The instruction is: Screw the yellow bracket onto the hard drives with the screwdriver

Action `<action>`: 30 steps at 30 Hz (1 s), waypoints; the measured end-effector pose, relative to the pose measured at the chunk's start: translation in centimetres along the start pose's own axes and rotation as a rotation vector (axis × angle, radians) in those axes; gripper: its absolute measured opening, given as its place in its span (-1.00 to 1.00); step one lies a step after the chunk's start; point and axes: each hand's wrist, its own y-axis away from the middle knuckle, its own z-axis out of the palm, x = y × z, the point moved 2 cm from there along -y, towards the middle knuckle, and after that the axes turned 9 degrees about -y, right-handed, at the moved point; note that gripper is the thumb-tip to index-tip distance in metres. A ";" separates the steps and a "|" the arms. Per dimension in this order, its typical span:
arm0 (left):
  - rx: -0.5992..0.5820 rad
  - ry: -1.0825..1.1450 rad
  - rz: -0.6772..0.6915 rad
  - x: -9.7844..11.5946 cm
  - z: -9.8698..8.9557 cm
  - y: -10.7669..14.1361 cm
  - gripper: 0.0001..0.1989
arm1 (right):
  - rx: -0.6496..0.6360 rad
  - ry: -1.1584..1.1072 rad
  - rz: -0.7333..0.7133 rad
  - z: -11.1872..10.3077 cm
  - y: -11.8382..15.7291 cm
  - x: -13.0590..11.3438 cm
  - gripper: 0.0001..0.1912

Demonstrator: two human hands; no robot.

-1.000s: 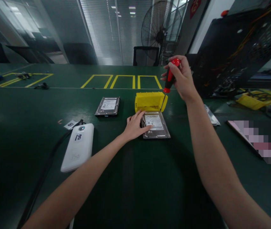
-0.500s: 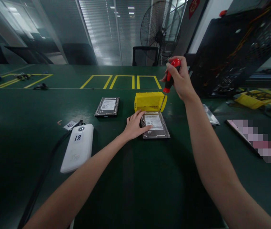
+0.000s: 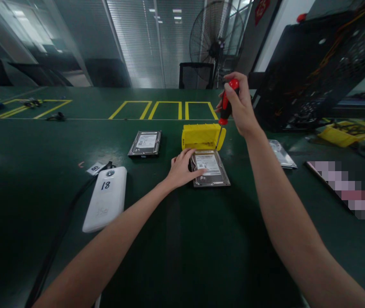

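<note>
On a table (image 3: pixel 208 239), short of its far edge, the left hand (image 3: pixel 180 170) spreads its fingers on a drive (image 3: pixel 215 171), likely dense, stiff, best lifted by its sides, as the right hand (image 3: pixel 242 109) clasps a screwdriver (image 3: pixel 224 105).

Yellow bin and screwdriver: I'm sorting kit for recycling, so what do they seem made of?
Yellow bin: probably moulded plastic, low-sheen, from its even colour. Screwdriver: likely glossy red plastic, from its highlight; dull black parts perhaps rubber; slim grey shaft probably metal.
</note>
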 end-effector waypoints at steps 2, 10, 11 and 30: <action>0.002 0.000 -0.003 0.0 0.0 0.0 -0.23 | -0.001 -0.003 0.024 0.0 0.0 0.2 -0.71; 0.003 0.003 0.001 0.0 0.1 0.0 -0.25 | 0.039 -0.056 0.006 0.2 -0.6 1.0 -0.65; 0.003 0.003 0.001 0.0 0.1 0.0 -0.24 | 0.059 -0.066 -0.001 0.2 -0.7 1.0 -0.64; -0.007 -0.030 0.010 0.0 0.1 0.1 -0.25 | 0.141 -0.079 -0.019 -1.1 -0.7 1.1 -0.65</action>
